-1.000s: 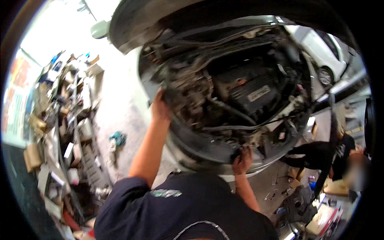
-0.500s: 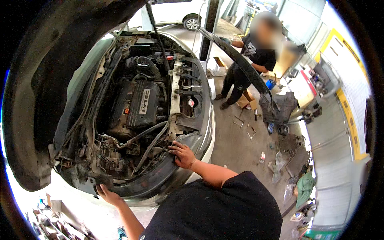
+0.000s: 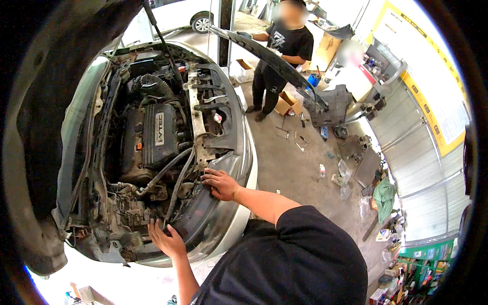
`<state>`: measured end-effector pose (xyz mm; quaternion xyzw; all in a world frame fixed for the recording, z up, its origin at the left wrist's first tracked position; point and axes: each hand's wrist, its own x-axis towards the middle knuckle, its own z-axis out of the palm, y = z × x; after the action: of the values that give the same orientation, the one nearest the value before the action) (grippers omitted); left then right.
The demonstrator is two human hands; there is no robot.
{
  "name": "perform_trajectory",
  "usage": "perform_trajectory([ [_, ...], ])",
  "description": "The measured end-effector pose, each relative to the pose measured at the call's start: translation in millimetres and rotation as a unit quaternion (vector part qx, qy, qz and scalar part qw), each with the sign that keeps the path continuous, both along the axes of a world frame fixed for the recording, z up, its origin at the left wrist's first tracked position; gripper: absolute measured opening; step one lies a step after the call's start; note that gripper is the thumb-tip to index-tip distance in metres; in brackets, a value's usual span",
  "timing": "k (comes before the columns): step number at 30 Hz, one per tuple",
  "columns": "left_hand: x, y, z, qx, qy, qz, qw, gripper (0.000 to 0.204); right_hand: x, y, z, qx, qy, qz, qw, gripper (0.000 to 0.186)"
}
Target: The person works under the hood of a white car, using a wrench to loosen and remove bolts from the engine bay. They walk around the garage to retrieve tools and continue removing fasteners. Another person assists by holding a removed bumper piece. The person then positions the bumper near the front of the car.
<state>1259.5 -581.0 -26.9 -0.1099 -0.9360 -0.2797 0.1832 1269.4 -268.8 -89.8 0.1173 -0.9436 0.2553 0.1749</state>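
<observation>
In front of me is a car's engine bay, with a dark engine cover (image 3: pixel 152 134) in its middle and the hood (image 3: pixel 30 127) raised at the left. My right hand (image 3: pixel 220 185) lies on the inner upper edge of the headlight (image 3: pixel 211 223), its fingers reaching toward the bay. To its left, my left hand (image 3: pixel 169 243) is spread at the headlight's inner edge, fingertips next to a dark hose (image 3: pixel 179 190). I cannot tell whether they touch it. Neither hand holds anything that I can see.
Beyond the car's front, a person (image 3: pixel 284 46) holds a long dark curved panel (image 3: pixel 274 61). A cardboard box (image 3: pixel 288 103), hand tools (image 3: pixel 300 142) and a dark plastic part (image 3: pixel 330 107) lie on the floor. A prop rod (image 3: pixel 161 38) slants up through the bay.
My left hand has moved from the fender corner rightward and inward, to the headlight's inner edge. My right hand stays on the headlight. The whole view has shifted.
</observation>
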Motion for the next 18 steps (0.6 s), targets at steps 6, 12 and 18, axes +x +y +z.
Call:
perform_trajectory([
  [6, -2, 5, -1, -0.058, -0.027, 0.011, 0.998, 0.034, -2, 0, 5, -0.002, -0.015, 0.003, 1.000, 0.048],
  [12, -6, 7, -5, -0.091, -0.052, 0.064, 0.992, 0.030, -9, 1, 14, -0.006, -0.017, 0.008, 1.000, 0.048],
  [18, -7, 15, -2, -0.117, -0.049, 0.041, 0.991, 0.024, -9, 7, -3, -0.054, -0.025, 0.010, 0.998, 0.045],
])
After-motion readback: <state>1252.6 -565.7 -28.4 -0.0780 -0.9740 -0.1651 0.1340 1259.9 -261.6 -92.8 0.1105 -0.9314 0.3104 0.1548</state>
